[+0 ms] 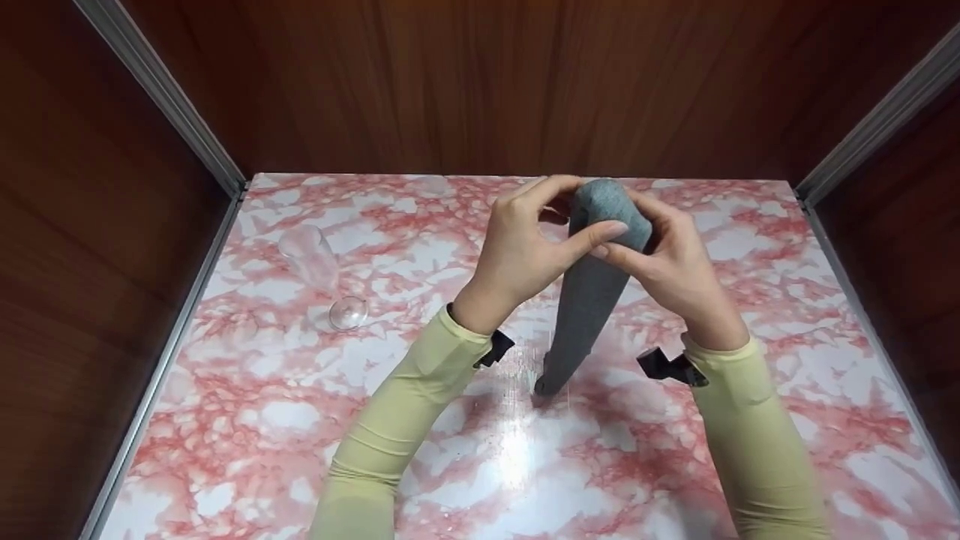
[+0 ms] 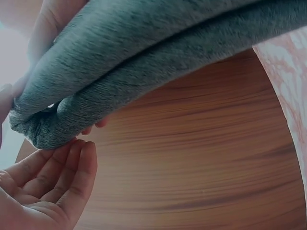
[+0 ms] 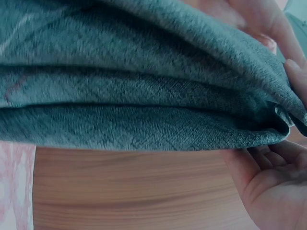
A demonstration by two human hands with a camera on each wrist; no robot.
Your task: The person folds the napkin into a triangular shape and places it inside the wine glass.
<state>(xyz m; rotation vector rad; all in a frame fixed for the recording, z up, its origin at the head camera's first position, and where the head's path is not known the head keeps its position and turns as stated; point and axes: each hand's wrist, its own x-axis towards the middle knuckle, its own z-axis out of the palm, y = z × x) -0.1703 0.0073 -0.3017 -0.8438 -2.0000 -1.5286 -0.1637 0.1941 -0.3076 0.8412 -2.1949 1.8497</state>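
Note:
A grey-green cloth (image 1: 589,300), folded into a long narrow strip, hangs from both hands over the table. Its upper end is bunched; I cannot tell whether the lower end touches the tabletop. My left hand (image 1: 525,240) grips the upper end from the left, thumb across the near side. On the opposite side my right hand (image 1: 670,259) holds the same end, its thumb close to the left one. Long folds of the cloth (image 2: 120,62) run through the left wrist view. In the right wrist view, layers of the cloth (image 3: 120,91) sag between deep creases.
A clear stemmed glass (image 1: 349,313) stands upright on the left of the table. The red-and-white marbled tabletop (image 1: 285,480) is bounded by dark wood panels (image 1: 480,90) at the back and sides, with metal strips (image 1: 161,82) at the corners.

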